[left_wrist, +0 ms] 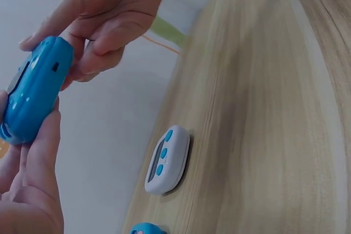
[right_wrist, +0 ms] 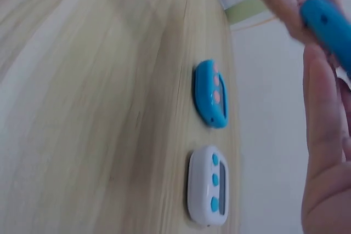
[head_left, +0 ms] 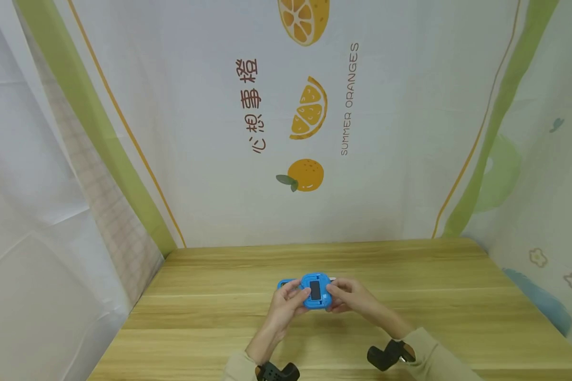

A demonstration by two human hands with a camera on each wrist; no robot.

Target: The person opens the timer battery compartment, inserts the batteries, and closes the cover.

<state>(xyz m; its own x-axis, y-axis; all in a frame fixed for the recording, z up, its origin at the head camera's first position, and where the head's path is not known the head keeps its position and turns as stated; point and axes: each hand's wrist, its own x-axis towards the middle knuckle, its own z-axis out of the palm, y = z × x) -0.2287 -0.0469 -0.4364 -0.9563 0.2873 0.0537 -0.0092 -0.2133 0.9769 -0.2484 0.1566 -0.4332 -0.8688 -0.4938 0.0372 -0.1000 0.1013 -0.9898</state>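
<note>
A small blue digital timer [head_left: 316,291], rounded at the corners, is held up above the table between both hands. In the head view the face with a dark rectangle in its middle is turned up. My left hand [head_left: 284,304] grips its left side, thumb on the upper face and fingers beneath. The right hand [head_left: 355,299] pinches the opposite edge between thumb and fingers. A small dark hole in the timer's side [left_wrist: 44,80] shows in the left wrist view.
Behind the hands on the wooden table [head_left: 195,317] lie a white timer [left_wrist: 168,160] with three blue buttons and a second blue timer [right_wrist: 210,94] with pink buttons. A white curtain [head_left: 209,201] with printed oranges hangs behind the table's far edge.
</note>
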